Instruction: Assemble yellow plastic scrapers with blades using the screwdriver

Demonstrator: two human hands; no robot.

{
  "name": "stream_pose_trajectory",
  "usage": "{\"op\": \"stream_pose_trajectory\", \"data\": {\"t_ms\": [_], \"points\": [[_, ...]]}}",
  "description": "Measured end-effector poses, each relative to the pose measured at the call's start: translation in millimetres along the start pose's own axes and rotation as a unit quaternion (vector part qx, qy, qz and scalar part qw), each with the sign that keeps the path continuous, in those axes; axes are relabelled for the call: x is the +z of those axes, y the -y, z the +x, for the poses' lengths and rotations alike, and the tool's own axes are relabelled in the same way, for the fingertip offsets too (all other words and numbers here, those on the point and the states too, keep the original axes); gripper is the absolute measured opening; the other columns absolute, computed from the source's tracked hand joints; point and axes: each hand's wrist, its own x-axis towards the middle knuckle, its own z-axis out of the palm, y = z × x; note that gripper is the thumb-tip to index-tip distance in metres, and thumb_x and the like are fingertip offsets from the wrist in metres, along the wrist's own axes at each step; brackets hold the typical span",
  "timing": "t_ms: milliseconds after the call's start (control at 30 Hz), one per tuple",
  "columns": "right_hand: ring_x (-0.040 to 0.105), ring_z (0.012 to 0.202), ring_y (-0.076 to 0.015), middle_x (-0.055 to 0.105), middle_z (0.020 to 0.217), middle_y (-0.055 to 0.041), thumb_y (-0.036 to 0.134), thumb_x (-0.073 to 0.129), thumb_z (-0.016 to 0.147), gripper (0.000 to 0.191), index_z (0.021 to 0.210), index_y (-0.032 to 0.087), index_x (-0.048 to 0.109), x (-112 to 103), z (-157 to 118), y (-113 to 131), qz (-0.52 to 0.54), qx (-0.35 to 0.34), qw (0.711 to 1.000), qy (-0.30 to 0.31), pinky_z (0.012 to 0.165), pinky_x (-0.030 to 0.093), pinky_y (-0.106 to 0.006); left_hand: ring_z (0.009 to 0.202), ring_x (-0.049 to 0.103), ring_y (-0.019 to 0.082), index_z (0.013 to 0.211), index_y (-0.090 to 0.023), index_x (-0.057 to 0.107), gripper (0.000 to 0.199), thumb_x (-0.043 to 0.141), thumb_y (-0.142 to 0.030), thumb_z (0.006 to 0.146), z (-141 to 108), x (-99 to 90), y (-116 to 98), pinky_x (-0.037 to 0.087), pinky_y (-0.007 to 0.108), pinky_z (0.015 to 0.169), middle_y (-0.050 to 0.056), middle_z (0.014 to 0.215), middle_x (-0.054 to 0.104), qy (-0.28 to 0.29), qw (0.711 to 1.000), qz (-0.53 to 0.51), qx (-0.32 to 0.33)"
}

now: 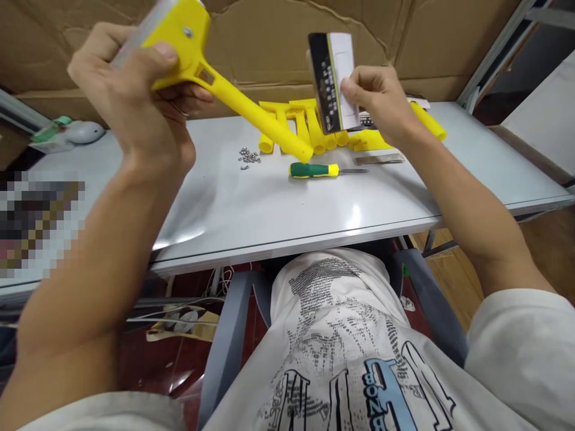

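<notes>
Above the worktop (278, 209), we are gripping a yellow scraper (240, 105) at left in our left hand (121, 90), pinching a card (335, 78) at right in our right hand (377, 96), and risking scattering small metal fasteners (249, 156) by letting the scraper dip.

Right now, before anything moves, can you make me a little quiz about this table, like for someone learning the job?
1. What does the left hand hold?
2. True or false: the screwdriver is in the right hand.
3. Which colours are on the screwdriver's handle?
A. red and blue
B. green and yellow
C. black and white

Key:
1. The yellow scraper.
2. False: it lies on the table; the right hand holds a card.
3. B.
</notes>
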Motion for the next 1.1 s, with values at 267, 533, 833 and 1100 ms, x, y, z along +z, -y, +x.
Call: {"op": "stream_pose_trajectory", "data": {"t_ms": [267,533,833,1100], "points": [[0.064,0.087,-0.026,0.073,0.09,-0.0031,0.071,0.078,0.089,0.035,0.078,0.039,0.068,14.2,-13.2,5.6,0.089,0.028,0.994,0.053,0.088,0.052,-0.045,0.077,0.076,0.024,0.106,-0.031,0.034,0.042,0.045,-0.047,0.068,9.8,-21.4,-1.8,0.072,0.046,0.062,0.003,0.1,0.069,-0.064,0.994,0.008,-0.086],[0.067,0.082,-0.0268,0.075,0.087,-0.0031,0.061,0.075,0.096,0.028,0.077,0.041,0.071,23.1,-16.9,6.1,0.077,-0.003,0.997,-0.027,0.084,0.056,-0.046,0.102,0.082,0.023,0.115,-0.031,0.041,0.042,0.047,-0.056,0.081,13.1,-37.4,16.5,0.078,0.049,0.096,0.001,0.122,0.076,0.039,0.992,0.016,-0.123],[0.07,0.084,-0.0306,0.076,0.085,-0.008,0.078,0.078,0.079,0.037,0.068,0.043,0.069,26.7,-12.8,16.5,0.059,0.039,0.997,-0.042,0.083,0.06,-0.052,0.088,0.076,0.016,0.098,-0.031,0.024,0.05,0.054,-0.051,0.064,-4.9,-12.2,-30.6,0.073,0.032,0.082,-0.001,0.109,0.074,-0.013,0.982,-0.066,-0.178],[0.071,0.087,-0.0247,0.072,0.088,-0.0058,0.084,0.098,0.063,0.054,0.071,0.037,0.072,31.9,-17.1,31.1,0.166,0.06,0.983,-0.045,0.086,0.069,-0.048,0.083,0.072,0.015,0.093,-0.027,0.016,0.075,0.074,-0.048,0.051,-22.1,5.6,-54.4,0.068,0.028,0.071,-0.006,0.099,0.072,-0.009,0.963,-0.116,-0.245]]}}
